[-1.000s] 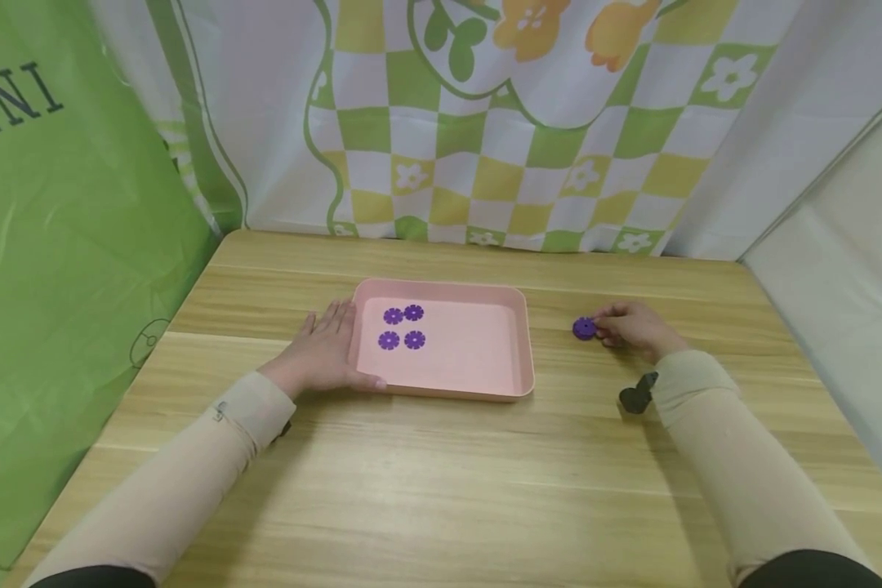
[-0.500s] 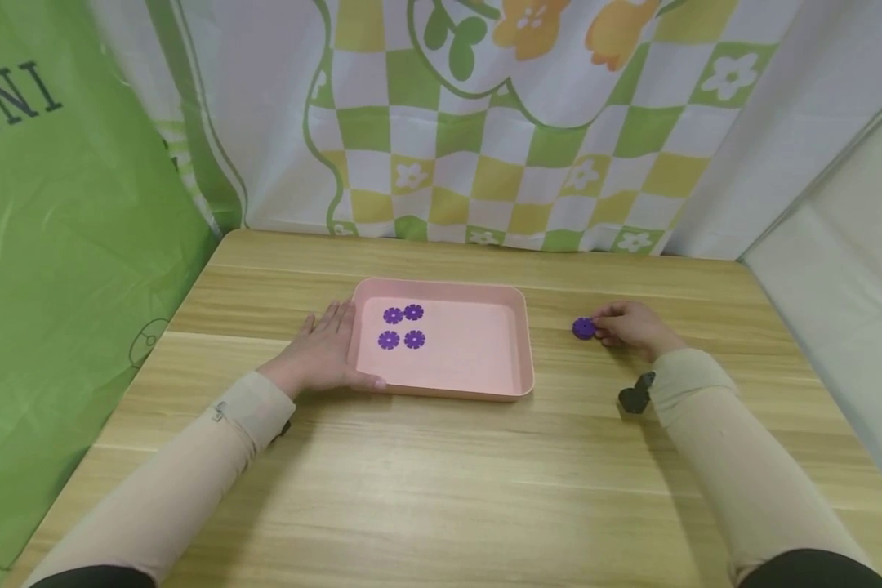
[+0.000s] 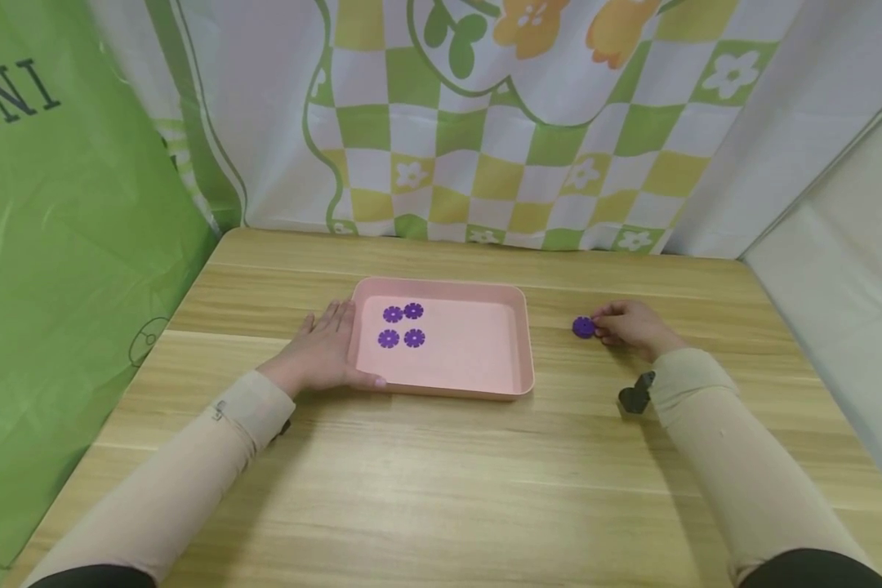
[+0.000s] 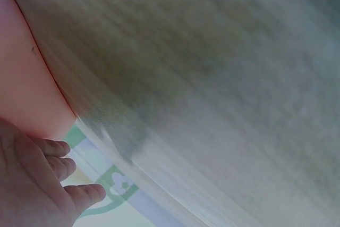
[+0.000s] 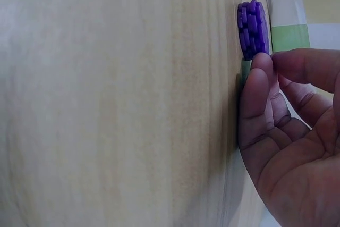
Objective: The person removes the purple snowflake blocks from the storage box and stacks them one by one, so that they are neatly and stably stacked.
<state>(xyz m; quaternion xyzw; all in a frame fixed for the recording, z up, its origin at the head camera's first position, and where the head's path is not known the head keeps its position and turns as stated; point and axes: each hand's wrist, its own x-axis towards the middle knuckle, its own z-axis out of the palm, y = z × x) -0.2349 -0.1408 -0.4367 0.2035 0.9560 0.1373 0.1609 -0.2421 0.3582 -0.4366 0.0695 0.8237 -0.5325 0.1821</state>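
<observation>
A pink tray (image 3: 478,339) lies in the middle of the table. Inside, toward its left end, sit several flat purple notched discs (image 3: 415,338). My left hand (image 3: 319,353) rests against the tray's left side with fingers straight, the thumb along the front wall; the left wrist view shows its fingertips by the pink wall. To the right of the tray is a short stack of purple notched discs (image 3: 584,327). With thumb and fingers my right hand (image 3: 635,328) pinches the stack's edge. In the right wrist view the stack (image 5: 253,29) shows several layers, close over the table.
The wooden table (image 3: 441,482) reaches back to a checked, flowered curtain (image 3: 500,163). On the left hangs a green cloth (image 3: 59,286). A small black device (image 3: 635,395) sits at the right cuff.
</observation>
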